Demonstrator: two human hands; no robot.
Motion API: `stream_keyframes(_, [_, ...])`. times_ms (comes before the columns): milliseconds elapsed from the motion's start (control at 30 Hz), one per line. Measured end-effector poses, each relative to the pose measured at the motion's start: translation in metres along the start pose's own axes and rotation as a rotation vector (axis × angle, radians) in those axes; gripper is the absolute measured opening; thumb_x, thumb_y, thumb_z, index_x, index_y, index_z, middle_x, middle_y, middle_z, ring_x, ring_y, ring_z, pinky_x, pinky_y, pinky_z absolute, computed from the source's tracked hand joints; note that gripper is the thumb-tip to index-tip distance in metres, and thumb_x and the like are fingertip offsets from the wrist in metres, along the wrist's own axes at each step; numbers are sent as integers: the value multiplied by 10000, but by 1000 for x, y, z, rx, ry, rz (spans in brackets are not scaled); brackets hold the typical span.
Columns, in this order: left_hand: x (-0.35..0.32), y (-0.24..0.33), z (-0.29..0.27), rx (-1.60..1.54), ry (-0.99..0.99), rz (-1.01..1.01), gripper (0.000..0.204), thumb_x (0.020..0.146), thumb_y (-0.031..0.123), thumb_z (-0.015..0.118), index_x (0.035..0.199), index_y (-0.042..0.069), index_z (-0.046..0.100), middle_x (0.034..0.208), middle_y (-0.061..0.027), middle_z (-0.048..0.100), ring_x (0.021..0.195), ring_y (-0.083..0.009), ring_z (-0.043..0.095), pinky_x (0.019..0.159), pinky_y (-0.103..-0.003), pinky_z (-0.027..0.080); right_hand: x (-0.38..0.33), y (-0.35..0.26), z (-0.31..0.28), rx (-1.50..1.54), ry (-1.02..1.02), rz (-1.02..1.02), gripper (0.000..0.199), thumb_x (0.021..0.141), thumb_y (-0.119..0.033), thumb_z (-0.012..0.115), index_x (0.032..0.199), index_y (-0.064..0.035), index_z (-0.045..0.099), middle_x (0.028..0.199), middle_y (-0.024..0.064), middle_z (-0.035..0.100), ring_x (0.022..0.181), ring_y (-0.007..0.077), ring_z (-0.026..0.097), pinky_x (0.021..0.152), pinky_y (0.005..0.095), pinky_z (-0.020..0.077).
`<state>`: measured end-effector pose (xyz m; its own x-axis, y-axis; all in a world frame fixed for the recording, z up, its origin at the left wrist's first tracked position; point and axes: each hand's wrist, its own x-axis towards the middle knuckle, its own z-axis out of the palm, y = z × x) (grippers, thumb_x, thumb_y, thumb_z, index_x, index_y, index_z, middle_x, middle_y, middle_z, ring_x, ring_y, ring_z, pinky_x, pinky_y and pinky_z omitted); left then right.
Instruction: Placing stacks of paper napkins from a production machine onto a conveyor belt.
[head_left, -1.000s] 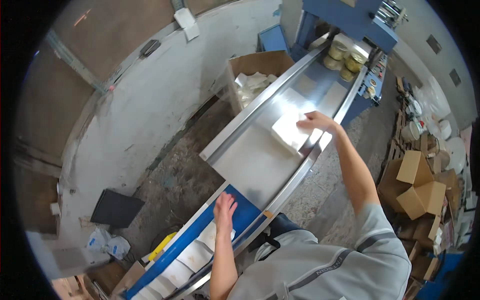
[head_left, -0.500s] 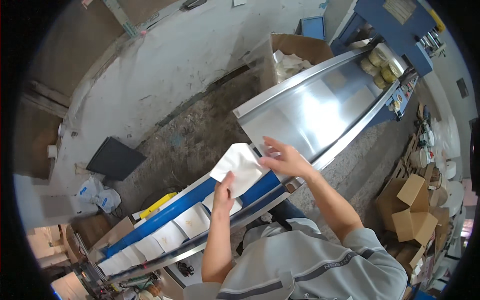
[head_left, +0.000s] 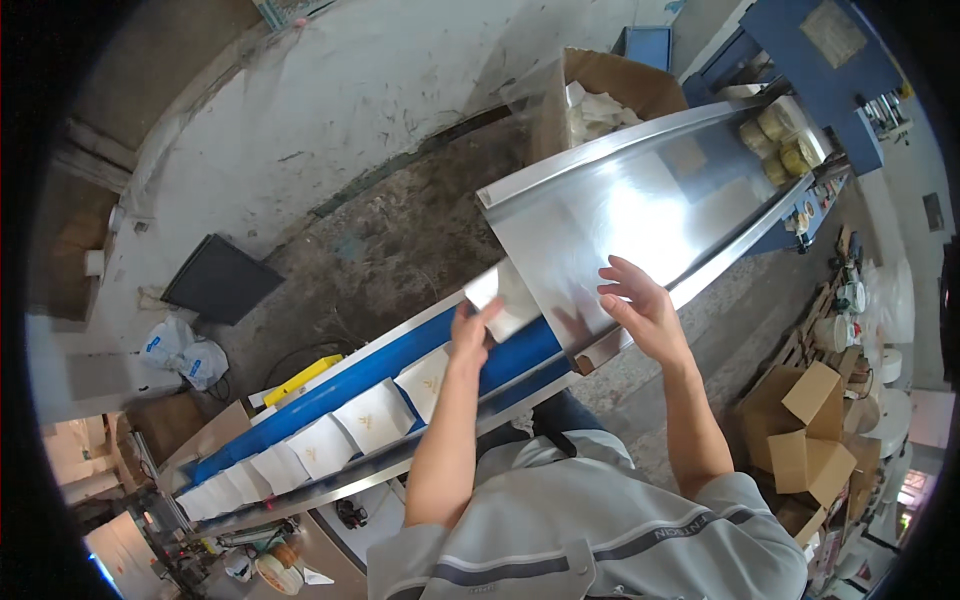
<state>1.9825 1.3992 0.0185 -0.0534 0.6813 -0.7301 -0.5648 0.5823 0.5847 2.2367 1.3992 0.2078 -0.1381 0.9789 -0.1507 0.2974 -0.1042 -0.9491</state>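
A white paper packet (head_left: 512, 312), somewhat blurred, lies tilted at the upper end of the blue conveyor belt (head_left: 440, 332), beside the lower edge of the metal chute (head_left: 570, 250). My left hand (head_left: 470, 335) is closed on its near left side, thumb along the packet. Over the lower right part of the chute my right hand (head_left: 640, 308) is raised, fingers apart and holding nothing. Below my left hand, a row of several white packets (head_left: 372, 415) with small gold prints leans along the belt toward the lower left.
A blue machine (head_left: 820, 60) stands at the chute's upper end, near yellowish rolls (head_left: 778, 135). Behind the chute is a cardboard box (head_left: 640, 85) of white paper. Open cartons (head_left: 805, 420) sit on the right; a black panel (head_left: 220, 280) and plastic bags (head_left: 185, 352) lie left.
My left hand has shifted right and slightly up, taking the packet down to the belt's upper end. My right hand has drawn away to the right over the chute.
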Motion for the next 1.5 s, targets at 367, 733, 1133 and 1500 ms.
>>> stream_keyframes(367, [-18,-67,-21,-34,-9,-54,620,772,82,809,1308,18,504,1125,-110,658,1023,-242,634,837,-371,506,12,12,-5,51,-18,20,610,908,-248,712,1372,68,475,1252,181,607,1121,233,612,918,347,530])
stream_keyframes(733, [-9,-59,-33,385,11,-22,620,856,236,727,1369,-15,485,1269,-140,615,1148,-253,590,968,-370,453,16,23,-11,28,-25,0,589,905,-224,718,1364,59,483,1241,186,612,1103,231,621,909,341,538])
stream_keyframes(1133, [-7,10,14,1275,124,541,747,972,515,466,1404,-93,412,1421,-314,446,1361,-401,406,1130,-413,306,15,32,-46,4,4,-67,571,882,-250,725,1334,27,513,1166,203,663,1011,249,683,878,357,556])
stream_keyframes(1500, [-18,19,31,1223,-4,328,620,1032,460,360,1324,-62,521,1312,-282,566,1276,-369,514,1072,-389,377,-22,47,-90,37,5,-65,609,901,-317,705,1368,9,489,1216,210,640,1073,274,660,902,363,550])
